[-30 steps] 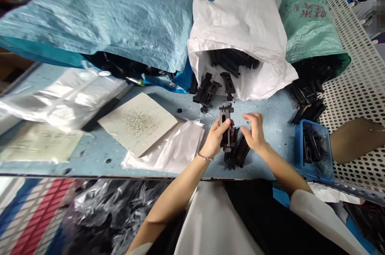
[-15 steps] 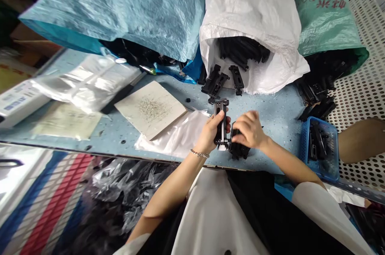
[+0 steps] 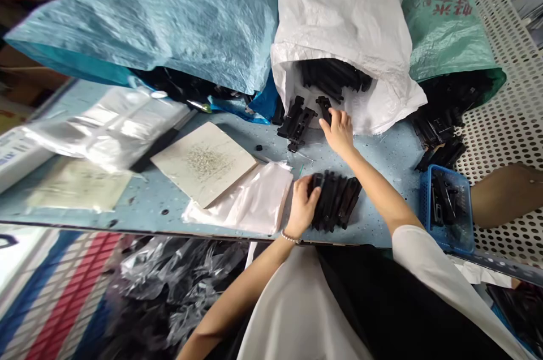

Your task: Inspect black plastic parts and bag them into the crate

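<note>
My left hand (image 3: 302, 208), with a beaded bracelet at its wrist, is closed on a narrow black plastic part at the left end of a row of black parts (image 3: 339, 201) near the table's front edge. Several of these long parts stand side by side there. Farther back, my right hand (image 3: 340, 132) grips another black part (image 3: 324, 106) at the mouth of the white sack (image 3: 339, 15). Its thumb and fingers are on the part's right side. Beside it, to the left, lie more black parts (image 3: 296, 122), and a dark heap fills the sack's opening.
A blue sack (image 3: 182, 20) and a green sack (image 3: 445, 20) also hold black parts. Left of my hands are a pale square board (image 3: 203, 162), clear plastic bags (image 3: 250, 201) and a bagged stack (image 3: 106, 122). A blue basket (image 3: 469, 207) stands at right.
My left hand has lowered the black part it held to the left end of the row. My right hand has left the row and reached forward to a part by the white sack.
</note>
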Demonstrator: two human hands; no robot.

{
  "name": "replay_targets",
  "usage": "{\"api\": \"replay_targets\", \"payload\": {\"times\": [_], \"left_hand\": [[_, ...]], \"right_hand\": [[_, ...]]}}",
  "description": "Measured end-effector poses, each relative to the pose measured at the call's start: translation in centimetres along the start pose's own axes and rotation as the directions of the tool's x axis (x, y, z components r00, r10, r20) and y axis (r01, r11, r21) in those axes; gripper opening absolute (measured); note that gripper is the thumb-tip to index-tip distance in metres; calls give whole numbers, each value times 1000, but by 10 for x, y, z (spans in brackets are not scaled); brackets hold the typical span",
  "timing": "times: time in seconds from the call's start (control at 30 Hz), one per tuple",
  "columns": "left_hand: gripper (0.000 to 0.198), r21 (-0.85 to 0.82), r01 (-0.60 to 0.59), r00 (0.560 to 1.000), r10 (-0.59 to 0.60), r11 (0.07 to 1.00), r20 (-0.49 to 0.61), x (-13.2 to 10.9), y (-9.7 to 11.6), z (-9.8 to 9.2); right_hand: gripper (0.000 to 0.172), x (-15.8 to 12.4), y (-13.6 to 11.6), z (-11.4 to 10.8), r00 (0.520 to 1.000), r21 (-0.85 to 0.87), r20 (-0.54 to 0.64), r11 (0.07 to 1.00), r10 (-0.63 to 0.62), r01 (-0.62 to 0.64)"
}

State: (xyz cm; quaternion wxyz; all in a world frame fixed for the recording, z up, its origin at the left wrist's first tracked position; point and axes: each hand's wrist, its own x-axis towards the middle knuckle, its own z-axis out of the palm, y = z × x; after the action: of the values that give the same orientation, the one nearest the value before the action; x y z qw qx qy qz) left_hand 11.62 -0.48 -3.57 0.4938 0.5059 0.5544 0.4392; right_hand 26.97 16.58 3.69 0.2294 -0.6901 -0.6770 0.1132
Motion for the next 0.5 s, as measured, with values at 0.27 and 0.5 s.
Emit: {"api": "replay_targets", "payload": {"times": [0.27,0.5], "left_hand": [[58,-213,-28,997,43,977,64,20,22,1],[67,-580,260,952,-107,772,285,28,85,-5]], "right_hand": [[24,-16,15,-9,888,652,345,602,305,-460],[49,-138,-2,-56,951,629,303,763,-64,-149]]}}
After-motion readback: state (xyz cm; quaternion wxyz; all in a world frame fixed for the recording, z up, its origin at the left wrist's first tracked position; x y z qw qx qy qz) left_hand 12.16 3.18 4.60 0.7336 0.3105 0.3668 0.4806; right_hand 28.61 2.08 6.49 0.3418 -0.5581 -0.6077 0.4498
